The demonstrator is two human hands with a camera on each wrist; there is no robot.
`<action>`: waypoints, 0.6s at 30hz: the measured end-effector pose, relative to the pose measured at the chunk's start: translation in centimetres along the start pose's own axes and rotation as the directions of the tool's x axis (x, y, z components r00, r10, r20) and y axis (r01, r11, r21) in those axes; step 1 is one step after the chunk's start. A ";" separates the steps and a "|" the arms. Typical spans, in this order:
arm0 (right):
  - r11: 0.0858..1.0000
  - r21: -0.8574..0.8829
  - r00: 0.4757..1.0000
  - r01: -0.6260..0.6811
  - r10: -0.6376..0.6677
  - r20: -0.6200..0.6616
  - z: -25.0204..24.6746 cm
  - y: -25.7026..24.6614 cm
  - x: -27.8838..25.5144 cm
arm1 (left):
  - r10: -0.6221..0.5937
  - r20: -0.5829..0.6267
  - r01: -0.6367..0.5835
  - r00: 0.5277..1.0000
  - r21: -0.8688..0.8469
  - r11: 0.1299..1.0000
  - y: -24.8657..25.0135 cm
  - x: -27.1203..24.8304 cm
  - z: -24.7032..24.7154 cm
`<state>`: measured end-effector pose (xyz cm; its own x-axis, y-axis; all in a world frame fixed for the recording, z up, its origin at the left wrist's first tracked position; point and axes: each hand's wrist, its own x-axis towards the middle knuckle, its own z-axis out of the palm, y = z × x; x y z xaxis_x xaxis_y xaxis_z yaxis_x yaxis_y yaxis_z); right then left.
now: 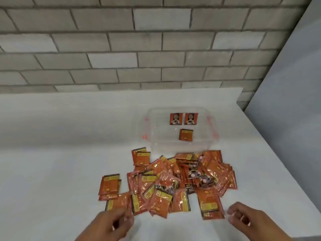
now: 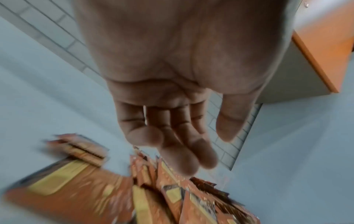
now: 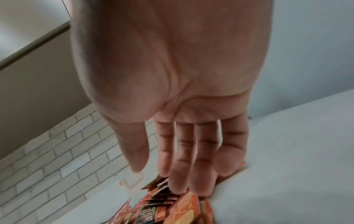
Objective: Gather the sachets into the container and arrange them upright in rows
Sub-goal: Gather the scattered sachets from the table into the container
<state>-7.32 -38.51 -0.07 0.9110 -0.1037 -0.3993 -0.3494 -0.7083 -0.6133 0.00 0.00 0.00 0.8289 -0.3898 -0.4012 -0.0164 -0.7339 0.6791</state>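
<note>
A loose pile of orange sachets [image 1: 173,180] lies on the white table [image 1: 52,153], in front of a clear plastic container [image 1: 147,131]. Two sachets [image 1: 176,118] stand upright against the container's far wall. A third sachet [image 1: 186,135] sits near its middle. My left hand [image 1: 121,221] hovers at the pile's near left edge with relaxed fingers, holding nothing. My right hand [image 1: 232,216] is beside the nearest right sachet [image 1: 209,204], also holding nothing. In the wrist views, the left hand [image 2: 206,150] is above blurred sachets [image 2: 162,197], and the right hand [image 3: 157,174] reaches over the pile [image 3: 172,209].
A grey brick wall [image 1: 156,49] runs behind the table. The table's right edge [image 1: 278,162] slants toward a grey panel [image 1: 295,101]. An orange-edged cabinet [image 2: 325,45] shows in the left wrist view. Bare tabletop lies left of the pile.
</note>
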 end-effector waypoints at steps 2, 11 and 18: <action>1.000 0.008 0.999 0.028 -0.028 -0.016 0.1 -2.0 2.6 | 0.058 -0.055 -0.059 0.997 -0.018 0.998 2.1 3.2 -0.6; 0.881 -0.430 0.916 0.198 -0.323 -0.240 2.2 -7.3 12.1 | 0.113 -0.222 -0.015 0.969 0.399 0.917 3.0 12.3 -0.9; 0.837 -0.529 0.962 0.139 -0.241 -0.128 3.3 -7.0 14.8 | 0.041 -0.170 0.044 0.985 0.467 0.883 2.2 13.7 -0.5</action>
<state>7.86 -32.83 -3.93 0.9887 -0.0186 -0.1488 -0.0497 -0.9767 -0.2087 11.61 -6.63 -3.70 0.9105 -0.3192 -0.2629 -0.2390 -0.9250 0.2955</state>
